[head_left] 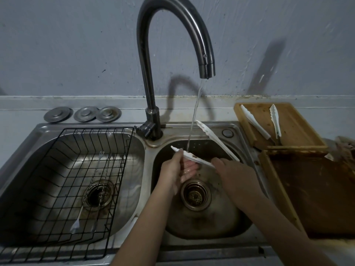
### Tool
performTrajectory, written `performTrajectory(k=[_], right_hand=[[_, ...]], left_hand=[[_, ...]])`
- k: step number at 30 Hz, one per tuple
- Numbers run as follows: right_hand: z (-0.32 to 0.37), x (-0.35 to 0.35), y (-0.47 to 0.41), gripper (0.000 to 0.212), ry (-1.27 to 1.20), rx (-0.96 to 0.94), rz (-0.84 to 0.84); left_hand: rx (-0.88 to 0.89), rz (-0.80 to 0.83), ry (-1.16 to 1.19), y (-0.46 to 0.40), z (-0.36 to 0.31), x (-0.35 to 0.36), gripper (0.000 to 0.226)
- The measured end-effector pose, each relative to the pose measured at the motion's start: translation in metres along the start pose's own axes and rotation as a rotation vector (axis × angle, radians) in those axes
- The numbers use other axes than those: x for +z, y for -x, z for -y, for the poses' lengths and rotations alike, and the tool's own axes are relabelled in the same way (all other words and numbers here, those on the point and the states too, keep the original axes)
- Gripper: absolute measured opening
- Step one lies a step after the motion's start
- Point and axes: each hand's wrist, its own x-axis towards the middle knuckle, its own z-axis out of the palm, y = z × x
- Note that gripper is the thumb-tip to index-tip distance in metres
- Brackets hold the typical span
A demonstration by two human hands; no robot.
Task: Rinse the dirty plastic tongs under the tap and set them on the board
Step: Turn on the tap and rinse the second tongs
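Observation:
White plastic tongs (215,139) are spread open over the right sink basin (236,223). Their lower arm lies under the thin stream of water (194,120) from the curved tap (206,68). My right hand (230,169) holds the tongs at the hinge end. My left hand (178,169) grips the lower arm near its tip, fingers wet beneath it. A second pair of white tongs (276,121) lies spread on the wooden board (299,127) at the back right.
The left basin holds a black wire rack (63,169) with long-handled forks (99,169) lying in it. Three metal drain covers (84,113) sit on the ledge behind. A larger stained wooden board (317,194) lies on the counter at the right.

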Motion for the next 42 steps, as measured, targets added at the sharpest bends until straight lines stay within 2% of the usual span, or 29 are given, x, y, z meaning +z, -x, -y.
performTrajectory(k=[3,7,12,19,20,22,24,26,28,30,31,34,39,42], right_hand=[[0.006,-0.002,-0.003,0.034,-0.015,-0.015,-0.048],[0.009,0.004,-0.007,0.036,-0.072,0.016,-0.069],[0.005,0.014,-0.006,0.034,-0.126,0.003,-0.063],[0.004,0.021,0.000,0.038,-0.157,-0.013,-0.068],[0.003,0.023,0.002,0.037,-0.134,-0.041,-0.109],[-0.003,0.030,0.005,0.031,-0.107,-0.114,-0.360],[-0.007,0.029,0.009,0.032,-0.115,-0.092,-0.491],[-0.012,0.025,0.007,0.039,-0.218,0.040,-0.451],[-0.018,0.021,0.002,0.045,-0.463,0.182,-0.240],[-0.021,0.022,0.001,0.034,-0.691,0.295,-0.069],[-0.023,0.023,0.002,0.025,-0.725,0.327,-0.068],[-0.023,0.022,0.011,0.013,-0.657,0.315,-0.148],[-0.017,0.022,0.016,0.014,-0.555,0.340,-0.114],[-0.014,0.027,0.020,0.013,-0.509,0.312,-0.107]], left_hand=[[0.027,0.007,0.063,-0.001,-0.002,0.000,0.031],[0.032,0.053,0.037,0.001,0.003,0.002,0.022],[-0.017,0.021,0.041,0.001,0.001,-0.004,0.032],[0.022,-0.072,0.186,-0.010,-0.011,-0.009,0.023],[0.038,-0.064,0.196,-0.010,-0.011,-0.009,0.023],[0.075,-0.023,0.239,-0.010,-0.011,-0.009,0.019],[0.114,0.016,0.274,-0.010,-0.012,-0.009,0.015],[0.135,0.049,0.264,-0.009,-0.012,-0.009,0.015],[0.116,0.094,0.259,-0.008,-0.009,-0.005,0.017],[0.094,0.123,0.260,-0.007,-0.004,-0.002,0.022],[0.085,0.127,0.262,-0.007,-0.002,0.000,0.023],[0.059,0.101,0.262,-0.010,0.001,0.001,0.026],[0.116,-0.038,0.115,-0.014,0.012,0.009,0.034],[0.130,-0.103,0.120,-0.016,0.012,0.014,0.041]])
